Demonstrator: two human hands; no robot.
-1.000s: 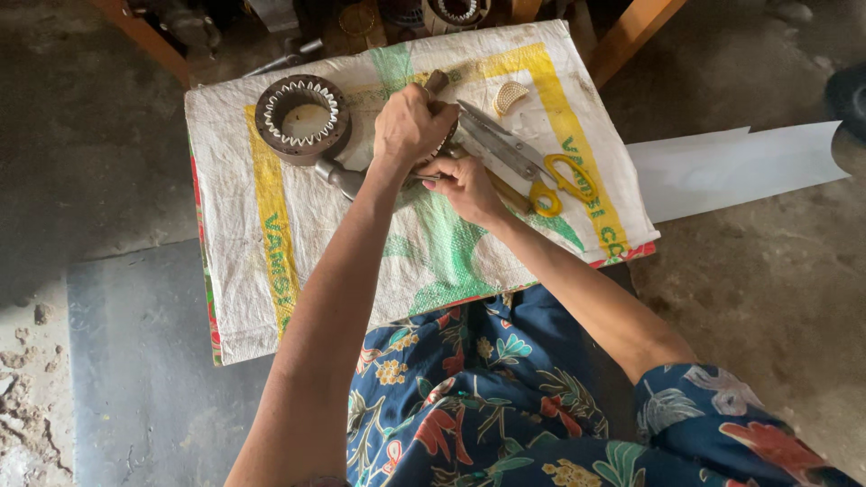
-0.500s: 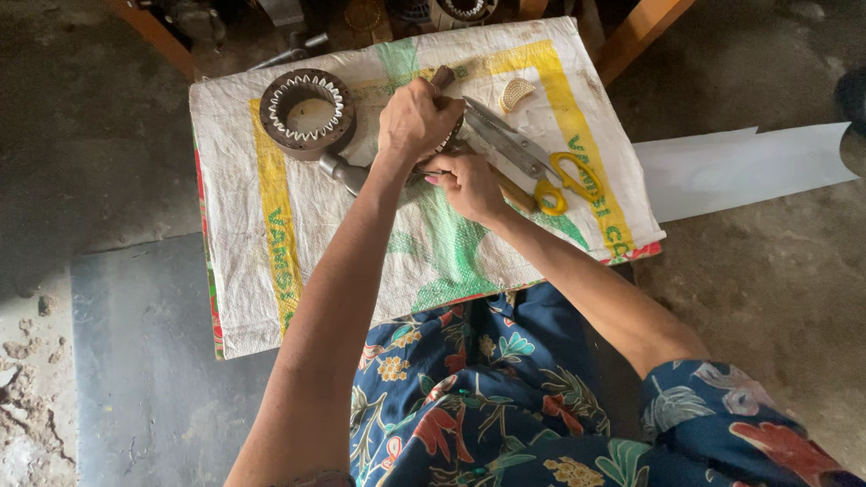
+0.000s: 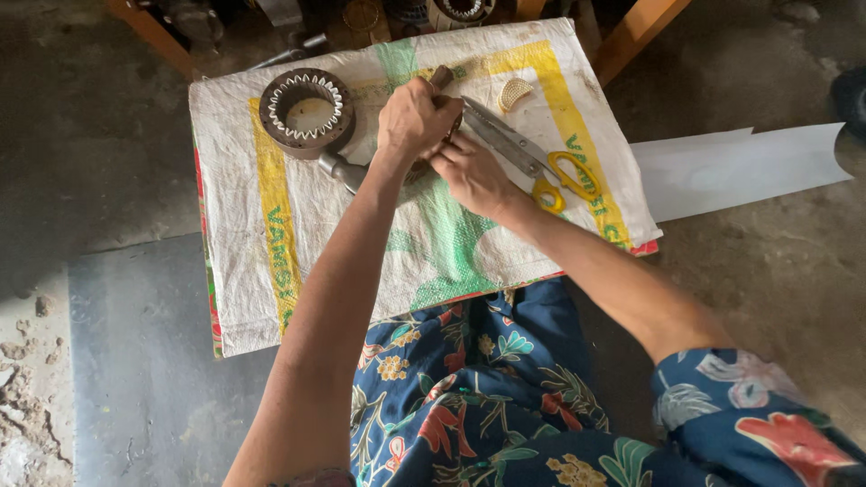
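Hammer sits gripped at frame centre, left hand with fingers wrapped tight round its wooden handle, metal head low-left of the fist. Right hand pinches something hidden beneath. Toothed metal ring waits untouched upper left; scissors lie idle on the sack-covered surface.

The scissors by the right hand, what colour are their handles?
Yellow handles on the scissors, seen in the head view.

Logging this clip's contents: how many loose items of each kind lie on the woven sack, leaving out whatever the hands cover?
Toothed metal ring: 1
Yellow-handled scissors: 1
Small ridged tan piece: 1
Grey metal tool beside the left hand: 1
Total: 4
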